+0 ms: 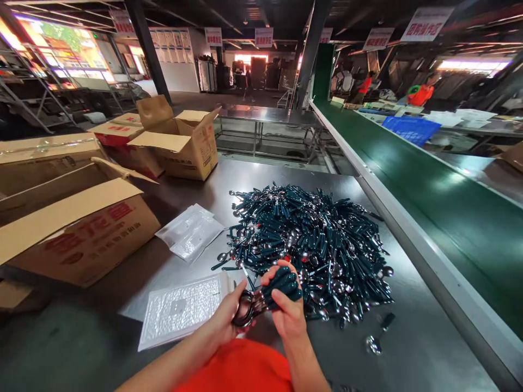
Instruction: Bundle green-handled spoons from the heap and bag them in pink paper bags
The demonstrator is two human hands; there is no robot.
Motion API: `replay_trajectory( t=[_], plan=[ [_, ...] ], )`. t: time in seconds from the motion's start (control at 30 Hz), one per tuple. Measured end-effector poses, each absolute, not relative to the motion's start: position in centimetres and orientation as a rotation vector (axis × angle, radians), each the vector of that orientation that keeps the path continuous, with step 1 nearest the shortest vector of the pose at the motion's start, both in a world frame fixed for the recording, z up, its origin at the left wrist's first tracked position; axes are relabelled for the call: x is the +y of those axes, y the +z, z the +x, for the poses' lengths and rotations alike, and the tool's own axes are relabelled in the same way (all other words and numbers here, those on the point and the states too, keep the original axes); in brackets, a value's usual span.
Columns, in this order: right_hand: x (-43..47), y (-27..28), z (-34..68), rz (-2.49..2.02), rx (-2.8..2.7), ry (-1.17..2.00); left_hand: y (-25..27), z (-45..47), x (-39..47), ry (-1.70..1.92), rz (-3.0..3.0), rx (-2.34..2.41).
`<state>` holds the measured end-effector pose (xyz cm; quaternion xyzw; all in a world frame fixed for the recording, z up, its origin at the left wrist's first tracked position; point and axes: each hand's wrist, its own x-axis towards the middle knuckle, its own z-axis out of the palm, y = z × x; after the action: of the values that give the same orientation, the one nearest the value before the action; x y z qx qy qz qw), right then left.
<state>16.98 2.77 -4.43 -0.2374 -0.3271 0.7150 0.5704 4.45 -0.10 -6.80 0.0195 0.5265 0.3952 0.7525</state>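
Both my hands hold one bunch of spoons with dark green handles and shiny metal bowls, low in the middle of the view. My left hand is closed around the bowl ends. Wrapped round the handles, my right hand grips the other end of the bunch. Just beyond my hands lies a large heap of the same spoons on the metal table. A single spoon rests apart from the heap at the right. Near my left forearm is a stack of bubble mailers.
More white plastic packets lie left of the heap. Open cardboard boxes, one large and one smaller, stand on the left. A green conveyor belt with a metal rail runs along the right. Farther back at right are people and a blue bag.
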Motion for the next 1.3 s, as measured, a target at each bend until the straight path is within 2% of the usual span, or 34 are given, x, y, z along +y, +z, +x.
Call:
replay_trajectory(
  t=[0.23, 0.37, 0.5, 0.57, 0.63, 0.93, 1.3],
  plan=[
    [3.4, -3.3, 17.3, -0.441, -0.978, 1.623, -5.8, 3.7, -0.6, 0.584, -0.084, 0.746],
    [2.9, -2.9, 17.7, -0.576, -1.228, 1.578, -5.6, 3.8, -0.8, 0.696, -0.141, 0.935],
    [2.0, -3.1, 17.4, -0.88, -1.392, 1.082, -6.1, 3.2, -0.6, 0.874, -0.131, 0.964],
    [1.6, -3.2, 17.4, -0.872, -1.409, 0.819, -6.3, 2.8, -0.5, 0.932, -0.099, 0.926],
    [1.4, -3.1, 17.5, -0.791, -1.455, 0.703, -6.2, 2.6, -0.6, 0.971, -0.104, 0.943],
    [1.3, -2.0, 17.7, -0.78, -1.554, 0.75, -5.2, 2.8, -0.8, 0.993, -0.231, 0.991],
    [0.8, -0.6, 17.3, -0.888, -1.642, 0.569, -4.8, 2.5, -1.1, 1.076, -0.213, 1.03]
  ],
)
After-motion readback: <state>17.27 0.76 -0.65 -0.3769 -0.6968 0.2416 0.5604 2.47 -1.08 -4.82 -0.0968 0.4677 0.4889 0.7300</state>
